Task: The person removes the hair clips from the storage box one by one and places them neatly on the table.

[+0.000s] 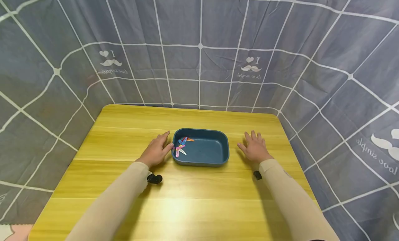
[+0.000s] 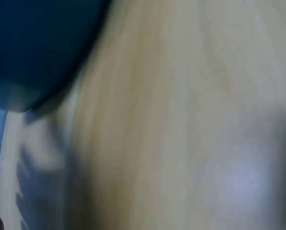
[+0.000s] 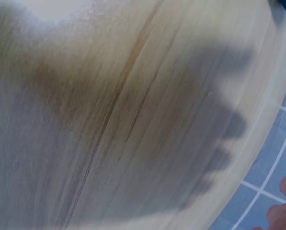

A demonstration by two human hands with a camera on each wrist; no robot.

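A dark blue rectangular bin [image 1: 205, 163] stands on the wooden table. Several small hair clips [image 1: 180, 146] in pink, white, blue, red and orange lie heaped at its left end. My left hand [image 1: 156, 151] is spread at the bin's left side, its thumb at the rim; whether it touches cannot be made out. To the right of the bin, apart from it, my right hand [image 1: 255, 149] hovers palm down above the table, fingers spread and holding nothing. The left wrist view shows part of the bin [image 2: 37, 43], blurred. Fingertips [image 3: 284, 206] show at the right wrist view's lower right.
The yellow wood-grain table [image 1: 199, 199] has rounded far corners. A grey curtain [image 1: 180, 64] with white grid lines hangs close behind the table and along both sides. A dark wrist-worn device [image 1: 154, 179] sits under the left cuff, another [image 1: 257, 175] at the right.
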